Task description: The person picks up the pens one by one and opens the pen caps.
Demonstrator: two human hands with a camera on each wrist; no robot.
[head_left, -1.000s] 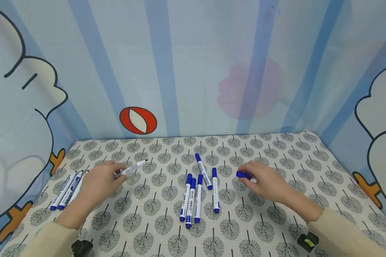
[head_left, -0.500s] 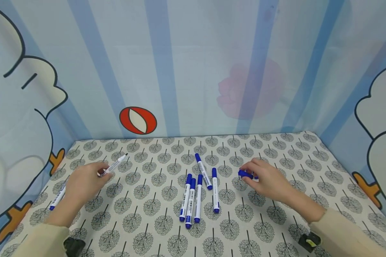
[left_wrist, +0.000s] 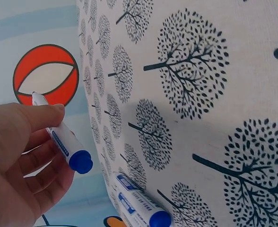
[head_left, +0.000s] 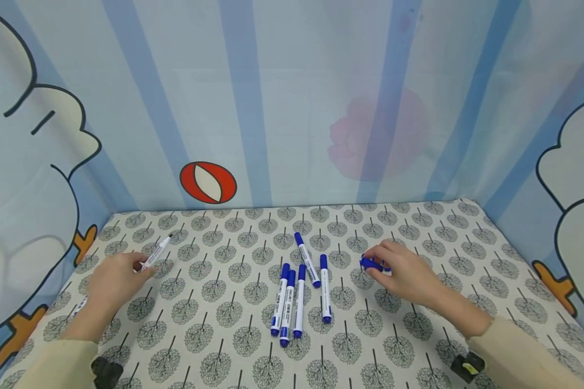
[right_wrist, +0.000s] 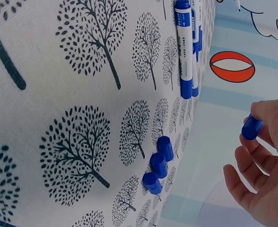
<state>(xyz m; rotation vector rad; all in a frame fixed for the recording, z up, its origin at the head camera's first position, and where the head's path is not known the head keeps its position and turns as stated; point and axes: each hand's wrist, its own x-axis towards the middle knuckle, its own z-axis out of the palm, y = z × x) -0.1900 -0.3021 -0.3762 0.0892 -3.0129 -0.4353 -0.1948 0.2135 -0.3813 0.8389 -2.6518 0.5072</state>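
Observation:
Over the left part of the table, my left hand (head_left: 119, 278) pinches an uncapped white marker (head_left: 157, 252), its dark tip pointing up and away. The left wrist view shows this marker's blue end plug (left_wrist: 81, 161) toward the camera. Below it lie other markers (left_wrist: 141, 205), mostly hidden by the left hand in the head view. At the right, my right hand (head_left: 401, 275) pinches a blue marker cap (right_wrist: 252, 127) between thumb and fingertips. Near it on the cloth, three blue caps (right_wrist: 158, 164) stand in a row in the right wrist view.
Several capped blue-and-white markers (head_left: 288, 308) lie mid-table, some side by side, with another marker (head_left: 325, 289) to their right and one tilted marker (head_left: 307, 259) behind. A tree-print cloth (head_left: 214, 335) covers the table. A striped curtain (head_left: 292, 108) hangs behind it.
My left hand has moved left with the uncapped marker, over the markers lying there. My right hand shifted slightly right, still holding a cap.

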